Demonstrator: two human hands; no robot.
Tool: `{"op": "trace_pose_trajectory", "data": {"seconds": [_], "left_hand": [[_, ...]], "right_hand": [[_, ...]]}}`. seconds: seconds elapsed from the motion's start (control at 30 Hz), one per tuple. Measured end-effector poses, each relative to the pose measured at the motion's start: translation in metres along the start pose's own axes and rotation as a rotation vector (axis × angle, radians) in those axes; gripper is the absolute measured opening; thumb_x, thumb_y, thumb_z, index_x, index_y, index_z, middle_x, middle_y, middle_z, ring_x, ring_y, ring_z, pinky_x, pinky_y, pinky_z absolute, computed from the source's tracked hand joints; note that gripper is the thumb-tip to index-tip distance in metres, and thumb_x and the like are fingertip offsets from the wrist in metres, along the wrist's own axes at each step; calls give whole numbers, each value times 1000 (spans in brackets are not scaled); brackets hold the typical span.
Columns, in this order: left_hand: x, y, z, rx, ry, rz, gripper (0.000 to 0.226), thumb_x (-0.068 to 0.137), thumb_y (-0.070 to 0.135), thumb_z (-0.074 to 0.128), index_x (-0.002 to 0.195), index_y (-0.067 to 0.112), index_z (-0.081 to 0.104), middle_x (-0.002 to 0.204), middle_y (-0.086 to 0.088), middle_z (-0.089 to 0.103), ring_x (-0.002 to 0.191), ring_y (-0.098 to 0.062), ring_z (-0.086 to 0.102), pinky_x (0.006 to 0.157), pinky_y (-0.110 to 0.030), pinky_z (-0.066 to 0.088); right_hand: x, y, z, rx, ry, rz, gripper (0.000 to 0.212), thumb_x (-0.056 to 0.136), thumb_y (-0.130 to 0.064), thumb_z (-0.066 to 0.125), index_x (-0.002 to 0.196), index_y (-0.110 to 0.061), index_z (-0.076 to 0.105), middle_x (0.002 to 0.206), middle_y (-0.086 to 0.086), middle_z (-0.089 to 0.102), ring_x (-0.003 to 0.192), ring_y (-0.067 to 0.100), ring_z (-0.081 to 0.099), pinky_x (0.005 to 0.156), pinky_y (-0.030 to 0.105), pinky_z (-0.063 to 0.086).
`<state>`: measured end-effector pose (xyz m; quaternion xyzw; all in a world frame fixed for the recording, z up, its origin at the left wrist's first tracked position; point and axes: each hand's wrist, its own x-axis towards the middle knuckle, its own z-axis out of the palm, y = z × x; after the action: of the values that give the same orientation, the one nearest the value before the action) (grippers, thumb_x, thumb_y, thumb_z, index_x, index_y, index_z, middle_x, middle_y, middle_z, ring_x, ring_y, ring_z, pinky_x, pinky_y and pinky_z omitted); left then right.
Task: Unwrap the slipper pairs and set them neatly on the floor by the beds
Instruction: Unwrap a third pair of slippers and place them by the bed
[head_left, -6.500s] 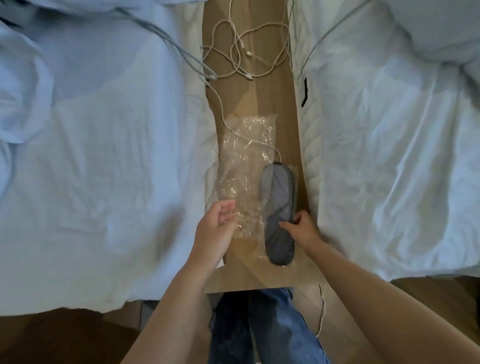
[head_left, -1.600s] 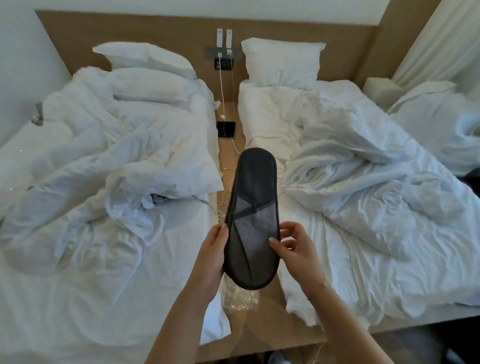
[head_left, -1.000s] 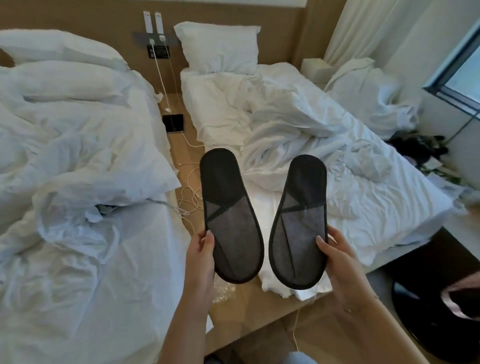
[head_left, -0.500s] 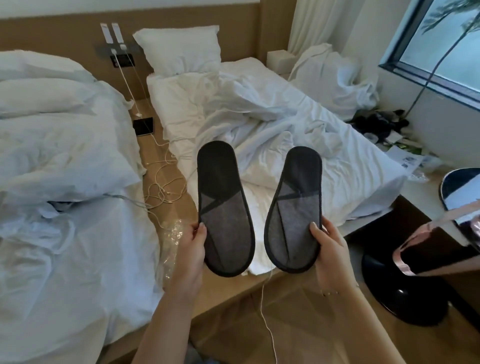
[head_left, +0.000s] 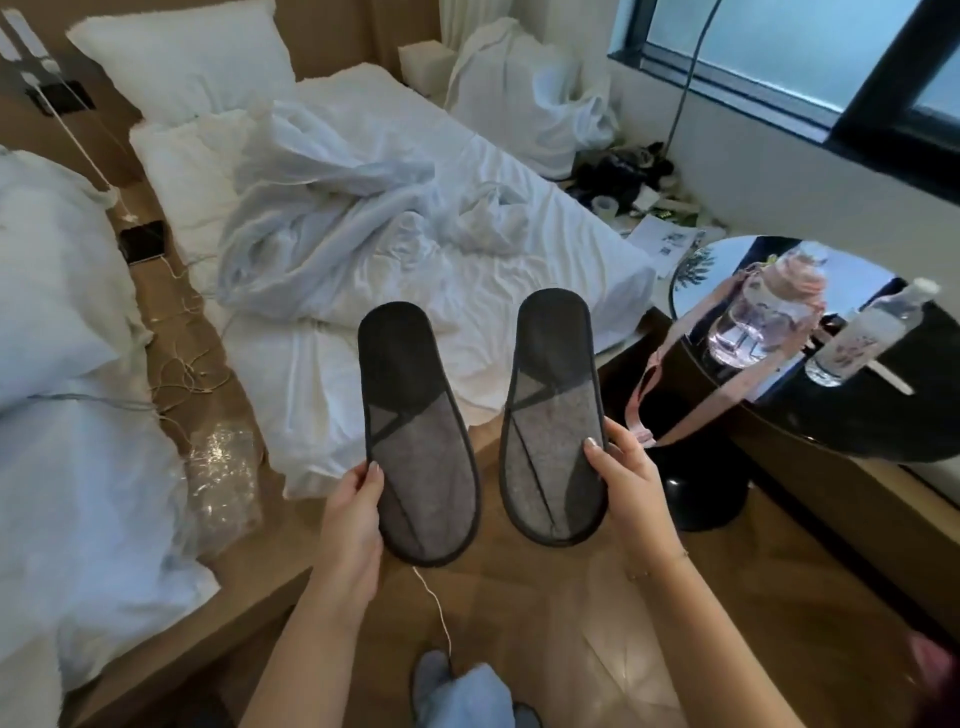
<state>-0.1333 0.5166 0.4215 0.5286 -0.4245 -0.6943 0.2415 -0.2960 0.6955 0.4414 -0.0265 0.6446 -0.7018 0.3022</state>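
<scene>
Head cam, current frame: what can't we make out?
- Slipper and slipper, head view: undersides face away; left hand and right hand cover edges.
- Left bed: cropped by frame edge.
- Papers by window: print too small.
- Plastic wrapper: glare hides contents.

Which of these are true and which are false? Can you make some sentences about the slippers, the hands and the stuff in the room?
1. Each hand holds one slipper. True: the left hand grips the left slipper and the right hand grips the right slipper.
2. The slippers lie on the floor. False: both are held up in the air.
3. The slippers are still wrapped in plastic. False: they are bare; the crumpled plastic wrapper lies between the beds.
4. Two bottles stand on the round black table. True.
5. A phone lies between the beds. True.
6. The slippers are bright red. False: they are dark grey.
</scene>
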Motion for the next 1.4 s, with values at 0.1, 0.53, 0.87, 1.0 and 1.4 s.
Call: {"op": "trace_pose_trajectory", "data": {"seconds": [0.1, 0.53, 0.87, 1.0, 1.4], "left_hand": [[4, -16, 32, -6, -43, -48, 34, 100, 21, 45, 131, 9, 52, 121, -2, 59, 107, -18, 57, 91, -33, 46], [73, -40, 160, 47, -59, -124, 31, 99, 29, 46, 125, 16, 57, 123, -2, 62, 112, -21, 58, 97, -40, 47], [70, -94, 226, -41, 280, -144, 35, 100, 28, 46, 130, 13, 53, 126, -6, 60, 114, -25, 58, 102, -47, 45], [64, -146, 238, -58, 389, -226, 37, 99, 31, 46, 131, 14, 51, 126, -6, 58, 114, -26, 56, 101, -47, 46], [114, -326, 185, 79, 586, -369, 36, 100, 27, 45, 130, 8, 52, 120, -8, 59, 107, -22, 54, 93, -36, 45]], "right_hand": [[13, -4, -27, -40, 9, 14, 30, 97, -13, 49, 123, -25, 56, 109, -2, 66, 104, 20, 65, 88, 35, 56], [153, -44, -86, -128, -90, 108, 34, 98, -12, 48, 131, -18, 52, 111, 6, 64, 102, 23, 65, 83, 34, 56], [253, -26, -150, -266, -334, 226, 33, 96, -19, 53, 128, -25, 56, 123, 6, 64, 114, 25, 61, 97, 49, 50], [279, 6, -176, -340, -438, 299, 34, 94, -22, 55, 128, -25, 56, 123, 2, 65, 116, 22, 61, 98, 47, 50], [306, 184, -177, -571, -548, 434, 36, 94, -17, 57, 130, -17, 52, 116, -2, 66, 105, 11, 64, 77, 18, 57]]}}
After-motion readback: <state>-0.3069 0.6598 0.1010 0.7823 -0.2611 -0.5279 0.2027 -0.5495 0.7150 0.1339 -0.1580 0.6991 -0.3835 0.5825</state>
